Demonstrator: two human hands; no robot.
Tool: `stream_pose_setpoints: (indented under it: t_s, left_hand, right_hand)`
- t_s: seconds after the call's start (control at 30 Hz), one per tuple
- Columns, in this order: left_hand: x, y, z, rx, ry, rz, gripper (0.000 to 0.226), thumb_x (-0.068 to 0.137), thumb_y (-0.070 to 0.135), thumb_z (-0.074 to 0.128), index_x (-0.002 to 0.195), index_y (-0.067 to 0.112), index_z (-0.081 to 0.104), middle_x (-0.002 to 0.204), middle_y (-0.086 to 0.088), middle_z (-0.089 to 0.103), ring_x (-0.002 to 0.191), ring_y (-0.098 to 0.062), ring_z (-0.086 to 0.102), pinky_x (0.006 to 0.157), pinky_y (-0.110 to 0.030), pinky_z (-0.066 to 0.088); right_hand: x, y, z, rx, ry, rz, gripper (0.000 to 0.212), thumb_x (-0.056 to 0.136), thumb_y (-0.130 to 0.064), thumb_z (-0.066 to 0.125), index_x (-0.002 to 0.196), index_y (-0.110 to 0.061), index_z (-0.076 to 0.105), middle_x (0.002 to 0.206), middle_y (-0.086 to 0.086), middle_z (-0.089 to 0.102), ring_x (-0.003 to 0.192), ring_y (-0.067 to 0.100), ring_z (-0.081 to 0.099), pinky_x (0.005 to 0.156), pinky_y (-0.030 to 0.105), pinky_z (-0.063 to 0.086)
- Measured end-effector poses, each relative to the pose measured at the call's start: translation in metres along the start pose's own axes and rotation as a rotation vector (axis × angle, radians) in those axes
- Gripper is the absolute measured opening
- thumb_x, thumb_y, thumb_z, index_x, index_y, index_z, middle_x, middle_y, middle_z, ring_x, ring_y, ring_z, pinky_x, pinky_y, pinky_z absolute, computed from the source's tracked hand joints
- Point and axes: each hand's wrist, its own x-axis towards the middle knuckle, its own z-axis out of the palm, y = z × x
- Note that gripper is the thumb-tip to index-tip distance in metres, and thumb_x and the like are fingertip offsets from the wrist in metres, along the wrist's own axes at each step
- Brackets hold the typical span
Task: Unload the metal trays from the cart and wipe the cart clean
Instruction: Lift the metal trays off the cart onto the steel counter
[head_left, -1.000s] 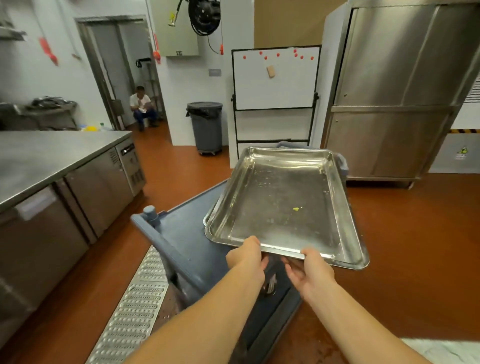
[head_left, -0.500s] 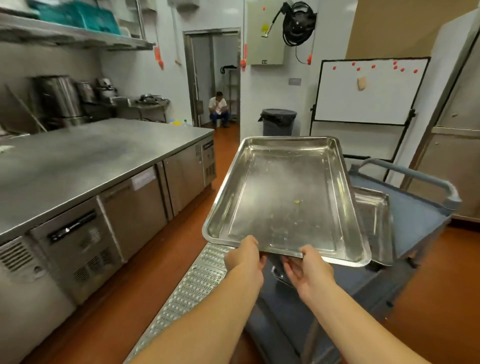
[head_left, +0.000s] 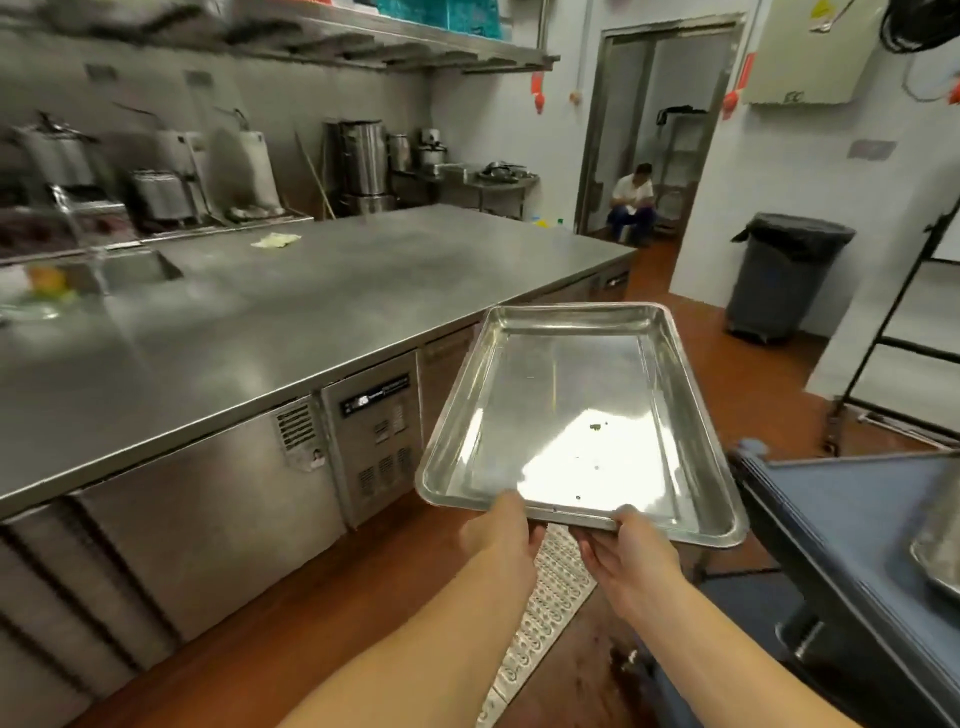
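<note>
L hand (head_left: 501, 535) & R hand (head_left: 626, 551), side by side, grip the near short rim of the shiny rectangular steel tray (head_left: 576, 426). It's held level in the air, prob. so crumbs stay put, btwn the blue-grey plastic cart (head_left: 841, 525) & the front edge of the long stainless-steel counter (head_left: 260, 322).

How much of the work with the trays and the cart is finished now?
Done: one metal tray is off the cart, in the air beside the steel counter. In hand: the left hand and right hand grip its near edge; it is not set down. Left: a second tray lies on the cart, and wiping has not begun; no cloth is held.
</note>
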Motion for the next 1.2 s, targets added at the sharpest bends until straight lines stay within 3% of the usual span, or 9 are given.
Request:
stream_pose_setpoints:
  t_s: [0.13, 0.33, 0.5, 0.63, 0.73, 1.2]
  left_hand:
    - [0.036, 0.025, 0.010, -0.060, 0.044, 0.018, 0.023, 0.073, 0.004, 0.067, 0.093, -0.001, 0.056, 0.091, -0.017, 0.061, 0.070, -0.024, 0.062, 0.042, -0.022, 0.047]
    - [0.095, 0.058, 0.061, -0.087, 0.142, 0.088, 0.014, 0.076, 0.001, 0.064, 0.087, 0.001, 0.056, 0.098, -0.018, 0.061, 0.076, -0.024, 0.061, 0.045, -0.026, 0.047]
    - [0.142, 0.086, 0.121, -0.134, 0.197, 0.129, 0.027, 0.074, 0.001, 0.064, 0.100, -0.003, 0.059, 0.105, -0.022, 0.064, 0.091, -0.032, 0.066, 0.050, -0.029, 0.051]
    - [0.177, 0.109, 0.159, -0.179, 0.256, 0.138, 0.018, 0.074, -0.002, 0.062, 0.091, 0.000, 0.056, 0.102, -0.023, 0.064, 0.087, -0.035, 0.066, 0.054, -0.032, 0.055]
    - [0.206, 0.129, 0.184, -0.199, 0.254, 0.161, 0.020, 0.074, -0.001, 0.064, 0.094, -0.002, 0.058, 0.100, -0.022, 0.064, 0.086, -0.035, 0.066, 0.049, -0.030, 0.053]
    - [0.417, 0.220, 0.326, -0.212, 0.191, 0.064, 0.020, 0.075, 0.003, 0.064, 0.094, -0.002, 0.060, 0.096, -0.022, 0.066, 0.082, -0.035, 0.068, 0.042, -0.025, 0.048]
  right_hand:
    - [0.042, -0.001, 0.037, -0.035, -0.040, 0.030, 0.019, 0.092, -0.011, 0.048, 0.106, -0.001, 0.056, 0.099, 0.020, 0.069, 0.082, 0.026, 0.068, 0.056, 0.027, 0.048]
    - [0.126, -0.028, 0.091, -0.088, -0.172, 0.101, 0.014, 0.088, -0.006, 0.047, 0.097, -0.003, 0.056, 0.091, 0.019, 0.068, 0.068, 0.023, 0.064, 0.055, 0.026, 0.049]
    - [0.197, -0.070, 0.135, -0.125, -0.234, 0.160, 0.028, 0.088, -0.007, 0.045, 0.112, 0.001, 0.058, 0.086, 0.021, 0.069, 0.063, 0.024, 0.064, 0.045, 0.021, 0.050]
    - [0.244, -0.098, 0.169, -0.199, -0.252, 0.200, 0.029, 0.088, -0.010, 0.049, 0.114, 0.000, 0.058, 0.087, 0.019, 0.070, 0.052, 0.021, 0.066, 0.050, 0.022, 0.051]
    - [0.280, -0.115, 0.195, -0.211, -0.284, 0.227, 0.030, 0.088, -0.010, 0.049, 0.116, -0.002, 0.059, 0.088, 0.020, 0.070, 0.060, 0.023, 0.067, 0.038, 0.020, 0.048]
    - [0.487, -0.188, 0.340, -0.319, -0.240, 0.230, 0.032, 0.093, -0.015, 0.043, 0.120, -0.003, 0.056, 0.086, 0.019, 0.067, 0.069, 0.024, 0.065, 0.036, 0.020, 0.048]
